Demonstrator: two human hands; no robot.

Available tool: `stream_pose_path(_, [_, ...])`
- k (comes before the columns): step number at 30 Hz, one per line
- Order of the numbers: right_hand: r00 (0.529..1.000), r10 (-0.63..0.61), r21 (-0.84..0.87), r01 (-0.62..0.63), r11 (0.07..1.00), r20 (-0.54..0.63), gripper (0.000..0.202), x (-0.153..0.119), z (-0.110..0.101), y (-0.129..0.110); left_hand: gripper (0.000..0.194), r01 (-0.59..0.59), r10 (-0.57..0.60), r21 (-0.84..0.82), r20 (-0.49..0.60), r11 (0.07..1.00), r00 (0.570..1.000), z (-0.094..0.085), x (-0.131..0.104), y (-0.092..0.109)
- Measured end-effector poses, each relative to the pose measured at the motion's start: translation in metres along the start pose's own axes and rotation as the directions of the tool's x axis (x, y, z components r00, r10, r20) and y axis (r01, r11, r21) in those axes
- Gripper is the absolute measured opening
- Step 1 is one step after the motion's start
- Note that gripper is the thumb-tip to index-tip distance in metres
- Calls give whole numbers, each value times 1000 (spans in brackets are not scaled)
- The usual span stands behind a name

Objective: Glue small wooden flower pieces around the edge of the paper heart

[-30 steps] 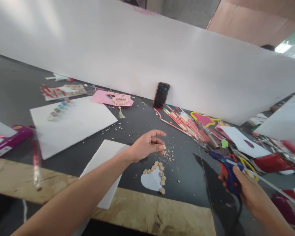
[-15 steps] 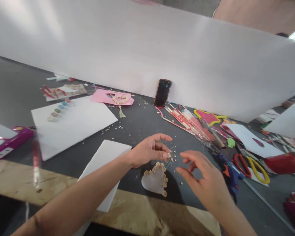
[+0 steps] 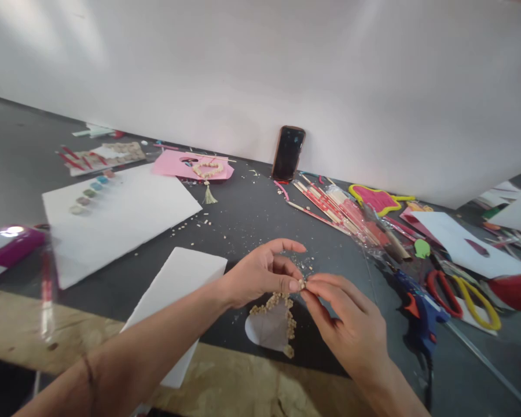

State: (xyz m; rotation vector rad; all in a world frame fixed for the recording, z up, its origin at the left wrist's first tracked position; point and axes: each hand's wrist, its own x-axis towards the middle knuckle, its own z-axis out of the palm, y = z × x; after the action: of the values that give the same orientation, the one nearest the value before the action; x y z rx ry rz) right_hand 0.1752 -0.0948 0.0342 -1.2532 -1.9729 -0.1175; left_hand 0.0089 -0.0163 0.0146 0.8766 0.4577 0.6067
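Left hand (image 3: 267, 275) and right hand (image 3: 351, 318) now pinch tiny beige bead (image 3: 303, 284) together; hot-glue gun (image 3: 425, 310) set down, allowing two-handed bead handling.

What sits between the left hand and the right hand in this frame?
The head view shows a small beige piece between the left hand and the right hand, pinched where the two meet.

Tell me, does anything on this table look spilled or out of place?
Yes: small pale bits lie strewn over the dark tabletop, right of the large white sheet and just beyond the left hand and right hand. They look spilled, being scattered loosely rather than gathered. Nothing looks plainly broken.
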Motion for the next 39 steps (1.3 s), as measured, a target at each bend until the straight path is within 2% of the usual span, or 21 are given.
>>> stream_pose_path(11, [1000,21,24,-21,999,0,17,-3,4,-1,62,0,1,20,-51,1000,999,2,0,2])
stream_pose_path(17, [1000,22,42,-21,999,-19,18,-3,3,0,61,6,-6,-5,-32,1000,999,2,0,1])
stream_pose_path(22, [999,30,82,-31,996,13,21,-4,2,0,59,-5,5,-16,-8,1000,1000,2,0,2])
stream_pose_path(30, [999,10,79,-13,997,43,18,-5,3,1,61,3,-3,27,-3,1000,1000,1,-1,1])
stream_pose_path(39, [996,75,96,-79,992,43,11,-3,2,0,65,21,-21,29,-5,999,1000,2,0,2])
